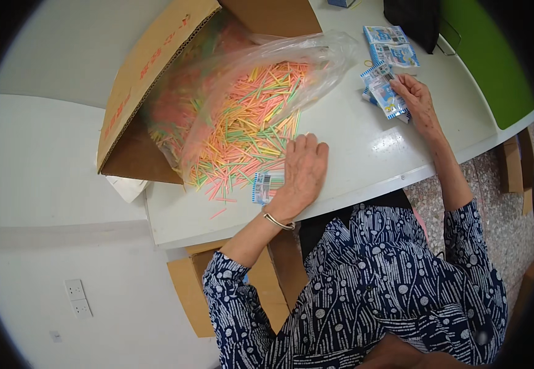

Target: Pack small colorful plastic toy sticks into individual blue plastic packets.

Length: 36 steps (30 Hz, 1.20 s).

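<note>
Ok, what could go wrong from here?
A few stray sticks lie toward the near edge of the table, so a bump might knock them off. The left hand rests close beside the loose pile and a small packet, so a sweep could scatter them. At the right hand, the blue packets overlap, so lifting one might drag another.

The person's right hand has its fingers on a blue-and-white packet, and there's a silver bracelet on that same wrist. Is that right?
Not quite: the silver bracelet is on the left wrist, as the head view shows. The right hand does have its fingers on a blue-and-white packet.
</note>
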{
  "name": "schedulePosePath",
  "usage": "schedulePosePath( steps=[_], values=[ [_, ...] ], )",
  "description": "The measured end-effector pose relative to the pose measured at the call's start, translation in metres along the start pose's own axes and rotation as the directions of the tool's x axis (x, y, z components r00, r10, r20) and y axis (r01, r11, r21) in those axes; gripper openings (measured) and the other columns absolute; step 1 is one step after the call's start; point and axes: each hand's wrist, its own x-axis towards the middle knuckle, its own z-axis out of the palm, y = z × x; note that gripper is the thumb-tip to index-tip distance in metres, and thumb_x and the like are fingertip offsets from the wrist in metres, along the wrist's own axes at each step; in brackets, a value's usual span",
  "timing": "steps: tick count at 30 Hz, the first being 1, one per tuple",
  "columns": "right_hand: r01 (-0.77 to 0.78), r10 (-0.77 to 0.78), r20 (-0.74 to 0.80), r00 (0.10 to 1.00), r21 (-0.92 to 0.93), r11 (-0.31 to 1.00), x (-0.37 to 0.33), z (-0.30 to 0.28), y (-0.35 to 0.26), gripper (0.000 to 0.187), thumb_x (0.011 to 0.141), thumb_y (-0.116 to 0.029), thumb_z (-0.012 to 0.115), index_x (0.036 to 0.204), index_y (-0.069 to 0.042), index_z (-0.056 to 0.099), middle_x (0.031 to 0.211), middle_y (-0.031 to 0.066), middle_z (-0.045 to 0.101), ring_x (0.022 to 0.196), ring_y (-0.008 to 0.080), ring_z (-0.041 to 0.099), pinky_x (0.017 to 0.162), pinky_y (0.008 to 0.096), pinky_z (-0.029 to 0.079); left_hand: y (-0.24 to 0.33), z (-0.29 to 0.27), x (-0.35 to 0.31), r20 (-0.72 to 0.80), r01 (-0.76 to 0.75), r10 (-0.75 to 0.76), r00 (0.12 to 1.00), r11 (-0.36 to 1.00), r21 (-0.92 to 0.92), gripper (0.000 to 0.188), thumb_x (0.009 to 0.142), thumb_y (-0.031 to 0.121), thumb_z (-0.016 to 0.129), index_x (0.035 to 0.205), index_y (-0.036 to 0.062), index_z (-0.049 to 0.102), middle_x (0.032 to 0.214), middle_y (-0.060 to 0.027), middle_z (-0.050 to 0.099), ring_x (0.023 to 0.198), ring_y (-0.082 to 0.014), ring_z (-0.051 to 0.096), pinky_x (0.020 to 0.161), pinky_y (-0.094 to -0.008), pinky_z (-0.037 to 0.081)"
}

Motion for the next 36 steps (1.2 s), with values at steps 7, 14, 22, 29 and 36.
schedulePosePath(
  steps=[7,14,22,29,36],
  values=[
    [-0.002,0.001,-0.013,1.0,-0.03,1.0,0.001,-0.004,0.007,0.02,0.092,-0.024,0.059,0.092,-0.004,0.06,0.072,-0.0084,0.051,0.062,-0.0035,0.042,0.053,0.014,0.034,-0.045,-0.005,-0.002,-0.205,0.172,-0.141,0.969,0.975,0.142,0.023,0.068,0.005,0.058,0.09,-0.0015,0.054,0.094,-0.017,0.049,0.089,-0.0318,0.047,0.074,-0.0423,0.039],
    [0.013,-0.013,-0.005,1.0,-0.012,1.0,0.001,-0.002,0.006,0.019,0.092,-0.024,0.059,0.09,-0.005,0.059,0.072,-0.0083,0.051,0.061,-0.0034,0.042,0.053,0.0142,0.033,-0.079,-0.026,-0.008,0.058,0.333,-0.336,0.94,0.941,0.051,0.048,0.069,0.026,0.069,0.105,-0.0021,0.055,0.109,-0.0179,0.05,0.1,-0.0337,0.045,0.086,-0.0432,0.039],
    [-0.004,0.004,-0.001,1.0,-0.028,1.0,-0.001,-0.003,0.006,0.018,0.092,-0.023,0.058,0.088,-0.006,0.058,0.072,-0.0087,0.049,0.061,-0.0035,0.04,0.052,0.0142,0.032,-0.118,-0.051,-0.033,0.11,0.118,-0.104,0.989,0.984,-0.131,0.058,0.069,0.031,0.069,0.119,0.006,0.054,0.122,-0.0169,0.044,0.109,-0.0346,0.04,0.09,-0.0469,0.034],
    [-0.027,0.027,-0.022,0.999,-0.03,0.999,0.0,0.0,0.003,0.018,0.092,-0.023,0.059,0.088,-0.005,0.058,0.072,-0.0086,0.049,0.061,-0.0035,0.041,0.052,0.0148,0.033,-0.108,-0.055,-0.051,0.162,-0.022,-0.014,0.987,0.976,0.219,0.061,0.063,0.014,0.065,0.122,0.0083,0.05,0.134,-0.0178,0.037,0.12,-0.0375,0.037,0.096,-0.0525,0.031],
    [-0.008,0.008,-0.009,1.0,-0.043,0.999,0.002,-0.003,0.008,0.018,0.092,-0.022,0.059,0.089,-0.005,0.058,0.073,-0.0084,0.05,0.062,-0.0034,0.041,0.054,0.0142,0.033,-0.117,-0.047,-0.042,0.132,-0.081,0.044,0.99,0.955,0.285,0.051,0.066,0.009,0.06,0.116,0.0044,0.05,0.133,-0.0169,0.039,0.122,-0.0364,0.037,0.097,-0.0539,0.032]
  ],
)
